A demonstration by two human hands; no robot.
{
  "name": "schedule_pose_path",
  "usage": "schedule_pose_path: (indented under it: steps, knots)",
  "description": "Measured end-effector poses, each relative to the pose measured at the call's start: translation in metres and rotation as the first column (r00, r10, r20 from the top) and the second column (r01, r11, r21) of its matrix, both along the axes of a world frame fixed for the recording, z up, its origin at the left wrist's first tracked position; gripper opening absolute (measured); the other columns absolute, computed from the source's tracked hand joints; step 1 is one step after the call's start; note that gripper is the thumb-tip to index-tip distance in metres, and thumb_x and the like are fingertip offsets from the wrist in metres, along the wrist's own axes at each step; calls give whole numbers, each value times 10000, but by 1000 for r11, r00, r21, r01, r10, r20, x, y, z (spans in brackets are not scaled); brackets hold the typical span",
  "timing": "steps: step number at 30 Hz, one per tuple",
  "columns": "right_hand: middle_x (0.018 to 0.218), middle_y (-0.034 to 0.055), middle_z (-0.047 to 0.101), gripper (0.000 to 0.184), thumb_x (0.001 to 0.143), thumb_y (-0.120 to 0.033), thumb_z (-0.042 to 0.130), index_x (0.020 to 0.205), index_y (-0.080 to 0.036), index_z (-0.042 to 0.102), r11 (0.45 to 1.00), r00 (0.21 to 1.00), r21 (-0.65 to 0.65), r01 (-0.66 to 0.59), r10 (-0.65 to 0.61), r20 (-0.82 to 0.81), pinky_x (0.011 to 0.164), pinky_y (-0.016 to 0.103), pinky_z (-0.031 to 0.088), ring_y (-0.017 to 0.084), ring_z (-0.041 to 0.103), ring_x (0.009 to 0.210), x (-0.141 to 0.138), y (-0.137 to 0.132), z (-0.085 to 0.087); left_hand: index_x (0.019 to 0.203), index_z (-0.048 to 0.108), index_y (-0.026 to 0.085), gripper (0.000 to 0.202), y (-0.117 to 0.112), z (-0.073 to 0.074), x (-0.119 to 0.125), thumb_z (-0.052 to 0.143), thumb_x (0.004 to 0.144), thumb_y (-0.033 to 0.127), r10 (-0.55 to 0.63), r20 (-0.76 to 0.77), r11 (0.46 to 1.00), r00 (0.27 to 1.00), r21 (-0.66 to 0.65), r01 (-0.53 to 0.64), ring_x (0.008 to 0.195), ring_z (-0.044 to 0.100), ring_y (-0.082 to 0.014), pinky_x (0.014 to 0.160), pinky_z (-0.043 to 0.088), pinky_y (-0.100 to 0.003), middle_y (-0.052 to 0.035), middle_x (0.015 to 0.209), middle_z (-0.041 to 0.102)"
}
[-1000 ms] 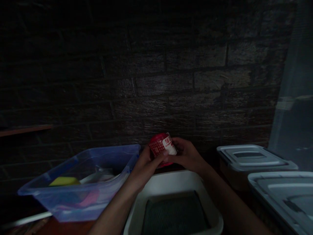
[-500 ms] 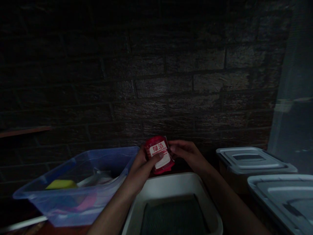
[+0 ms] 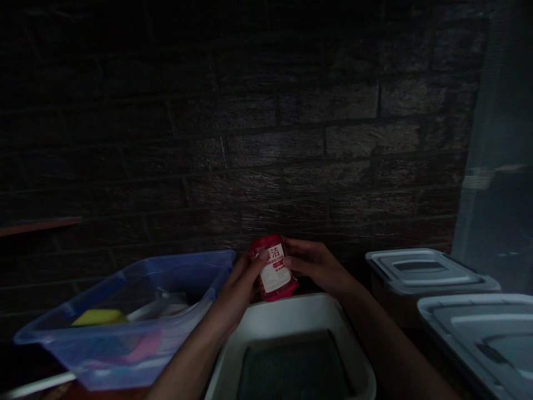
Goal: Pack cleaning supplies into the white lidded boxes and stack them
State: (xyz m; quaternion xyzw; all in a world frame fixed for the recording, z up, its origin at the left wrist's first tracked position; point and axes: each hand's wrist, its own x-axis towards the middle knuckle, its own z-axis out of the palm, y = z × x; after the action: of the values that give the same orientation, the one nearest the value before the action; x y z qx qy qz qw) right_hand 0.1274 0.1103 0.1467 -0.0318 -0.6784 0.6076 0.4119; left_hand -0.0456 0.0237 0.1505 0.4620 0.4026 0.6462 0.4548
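Observation:
Both my hands hold a small red packet (image 3: 275,269) with a white label and red characters, up in front of a dark brick wall. My left hand (image 3: 239,286) grips its left side with the thumb over the top edge. My right hand (image 3: 314,264) pinches its right side. The packet hangs just above the far rim of a white bin (image 3: 291,311) with a dark grey mesh bottom.
A clear blue tub (image 3: 125,311) at the left holds a yellow sponge (image 3: 97,316) and some white and pink items. Two lidded grey boxes (image 3: 425,269) (image 3: 483,333) stand at the right. A wooden shelf edge (image 3: 37,225) shows far left. The scene is very dim.
The packet has been turned in my hands, so its label now faces more to the right and stands more upright. Both hands stayed in place above the white bin.

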Motion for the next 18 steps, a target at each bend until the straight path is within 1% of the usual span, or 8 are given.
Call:
schedule_pose_path:
  steps: [2, 6, 9, 12, 15, 18]
  knots:
    - [1244, 46, 744, 467, 845, -343, 818, 1296, -266, 722, 1000, 1000, -5, 5, -5, 5, 958, 396, 550, 218, 705, 1047, 0, 1, -1, 1376, 611, 242, 585, 0, 1, -1, 756, 876, 507, -13, 21, 1000, 1000, -18, 13, 1048, 742, -306, 828, 629, -404, -125, 1248, 747]
    - [1170, 38, 759, 484, 847, -328, 820, 1317, -281, 712, 999, 999, 20, 45, -45, -5, 866, 345, 567, 201, 706, 980, -1, 4, -3, 1368, 628, 233, 593, 1, 1, -3, 796, 850, 467, -8, 45, 1000, 999, 0, 8, 1028, 751, -308, 804, 633, -391, -127, 1243, 754]
    - [1098, 41, 765, 507, 846, -345, 819, 1333, -269, 699, 997, 998, 34, 63, -63, 12, 877, 360, 567, 217, 702, 993, -1, 5, -5, 1354, 647, 236, 589, 1, 0, -2, 811, 835, 461, -9, 67, 1000, 998, 13, 8, 1007, 756, -311, 807, 633, -401, -120, 1209, 768]
    - [1168, 65, 754, 535, 867, -376, 796, 1372, -257, 663, 999, 998, 8, 32, -33, 44, 912, 390, 565, 235, 702, 1041, 0, 3, -5, 1354, 653, 228, 606, 1, -1, -1, 809, 829, 488, -23, 68, 999, 997, 35, 21, 996, 757, -310, 837, 625, -414, -119, 1173, 776]
    - [1248, 83, 733, 506, 892, -377, 772, 1364, -234, 659, 999, 998, 12, -31, 30, 64, 940, 389, 555, 231, 699, 1070, 0, -1, -3, 1357, 646, 218, 630, 0, 0, 0, 798, 830, 527, -50, 55, 998, 997, 48, 47, 995, 752, -306, 836, 619, -411, -126, 1161, 773]
    - [1222, 81, 740, 488, 862, -335, 808, 1317, -212, 679, 999, 998, 12, -38, 37, 53, 959, 378, 546, 221, 699, 1064, 0, -4, -1, 1367, 633, 226, 614, -1, 0, 1, 763, 858, 543, -64, 21, 997, 998, 54, 63, 1024, 740, -305, 830, 612, -401, -125, 1168, 767]
